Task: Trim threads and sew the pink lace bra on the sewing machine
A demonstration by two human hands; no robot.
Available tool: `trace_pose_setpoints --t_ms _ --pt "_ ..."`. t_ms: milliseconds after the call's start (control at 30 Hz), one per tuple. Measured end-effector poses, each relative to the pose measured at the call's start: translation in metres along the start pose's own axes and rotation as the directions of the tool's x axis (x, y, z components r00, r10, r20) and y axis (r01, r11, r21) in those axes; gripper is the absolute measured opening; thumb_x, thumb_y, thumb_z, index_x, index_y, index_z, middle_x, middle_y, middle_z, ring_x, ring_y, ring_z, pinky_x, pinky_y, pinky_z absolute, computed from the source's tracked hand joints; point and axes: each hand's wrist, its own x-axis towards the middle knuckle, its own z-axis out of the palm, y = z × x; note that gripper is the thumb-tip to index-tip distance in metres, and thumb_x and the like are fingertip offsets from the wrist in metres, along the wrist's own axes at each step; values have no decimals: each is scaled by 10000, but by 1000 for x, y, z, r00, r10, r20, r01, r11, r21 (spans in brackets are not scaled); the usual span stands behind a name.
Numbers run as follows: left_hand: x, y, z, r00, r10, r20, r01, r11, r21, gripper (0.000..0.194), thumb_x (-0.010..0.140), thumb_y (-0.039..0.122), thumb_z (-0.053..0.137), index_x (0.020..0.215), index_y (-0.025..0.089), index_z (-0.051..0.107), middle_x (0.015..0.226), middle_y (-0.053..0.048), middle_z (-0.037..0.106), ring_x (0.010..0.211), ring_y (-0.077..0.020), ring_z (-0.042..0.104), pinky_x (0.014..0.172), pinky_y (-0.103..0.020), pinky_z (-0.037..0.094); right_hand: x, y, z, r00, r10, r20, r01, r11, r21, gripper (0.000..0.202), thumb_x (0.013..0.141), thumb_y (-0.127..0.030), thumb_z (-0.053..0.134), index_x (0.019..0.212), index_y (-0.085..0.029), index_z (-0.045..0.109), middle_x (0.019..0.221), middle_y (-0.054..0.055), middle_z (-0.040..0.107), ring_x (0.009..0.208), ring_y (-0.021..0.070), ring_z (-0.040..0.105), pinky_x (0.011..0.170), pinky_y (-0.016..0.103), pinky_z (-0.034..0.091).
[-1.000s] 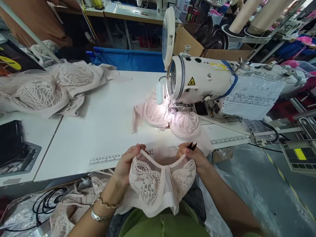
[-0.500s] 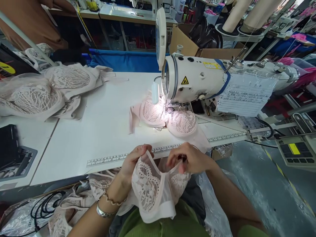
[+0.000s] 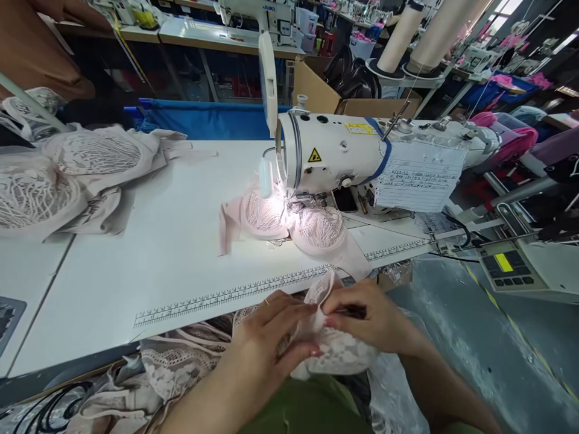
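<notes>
Over my lap, below the table edge, a pale lace bra (image 3: 348, 352) hangs bunched between both hands. My left hand (image 3: 275, 337) grips its left side, thumb below and fingers above. With thumb and fingertips pinched, my right hand (image 3: 366, 313) holds the fabric near its upper edge. A second pink lace bra (image 3: 319, 229) lies on the white table under the needle area of the sewing machine (image 3: 335, 147), lit by a bright lamp. The machine's needle is lost in the glare.
More lace bras (image 3: 94, 157) are piled at the table's left. Others (image 3: 176, 367) lie below the front edge. A ruler strip (image 3: 217, 298) runs along that edge. A control panel (image 3: 509, 265) stands at right; a person's brown clothing (image 3: 40, 48) shows at upper left.
The bra, spread open and upright before, is now turned and bunched. My left hand has moved over its front, and my right hand has shifted slightly right. The view has shifted.
</notes>
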Motion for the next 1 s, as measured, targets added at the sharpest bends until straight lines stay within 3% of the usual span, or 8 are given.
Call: trace_pose_setpoints --t_ms 133,233,300,433,500,667,800,1000 --pt "-2 -17 23 990 58 -129 -40 990 134 95 924 185 641 1003 193 693 846 -67 719 786 -192 686 674 -266 572 4 18 36 987 -63 -146 45 991 -126 183 935 -220 606 776 -180 688 645 -2 639 553 99 534 544 211 409" --pt "-1 -25 23 984 -24 -178 42 995 96 70 902 157 638 871 201 683 772 -44 689 703 -167 667 626 -248 549 2 30 42 952 -192 -238 106 937 -331 190 958 -225 572 807 -186 680 980 98 701 679 135 594 637 259 469" --pt "-1 -25 16 974 -127 -190 132 991 17 71 868 155 662 825 203 693 758 -38 686 681 -160 663 593 -236 530 0 34 36 965 -201 -166 123 913 -388 197 960 -198 552 803 -185 669 1141 127 674 723 139 609 650 267 466" --pt "-3 -26 -1 909 -391 -144 347 901 -260 35 797 214 738 767 201 725 728 -31 686 663 -158 653 515 -214 491 -4 39 12 989 -126 79 137 978 -154 242 962 -242 575 736 -181 634 809 46 649 664 122 581 596 227 429" --pt "-6 -29 -7 853 -502 -142 421 823 -381 58 779 249 765 761 203 734 734 -27 675 669 -157 640 498 -210 485 -8 42 1 990 -111 87 116 992 -57 299 968 -331 600 712 -178 633 752 34 609 654 122 560 584 223 430" --pt "-17 -40 -11 781 -560 -276 429 803 -413 108 755 320 811 777 223 768 860 -44 651 749 -179 616 501 -237 526 -13 51 -10 984 -121 -130 103 985 -136 274 966 -389 614 795 -193 701 827 73 683 624 133 569 545 254 443" --pt "-21 -41 -5 756 -519 -400 413 851 -324 106 778 339 798 768 238 766 829 -40 637 773 -195 602 513 -257 524 -10 52 -3 916 -248 -315 148 940 -307 190 934 -308 665 765 -224 649 765 54 709 705 183 646 691 337 507" --pt "-21 -41 -1 771 -445 -455 372 895 -245 103 823 327 757 755 250 753 807 -35 629 793 -208 569 589 -291 515 -6 52 10 850 -250 -465 60 921 -386 246 933 -269 641 731 -239 504 706 9 649 603 146 589 607 295 485"
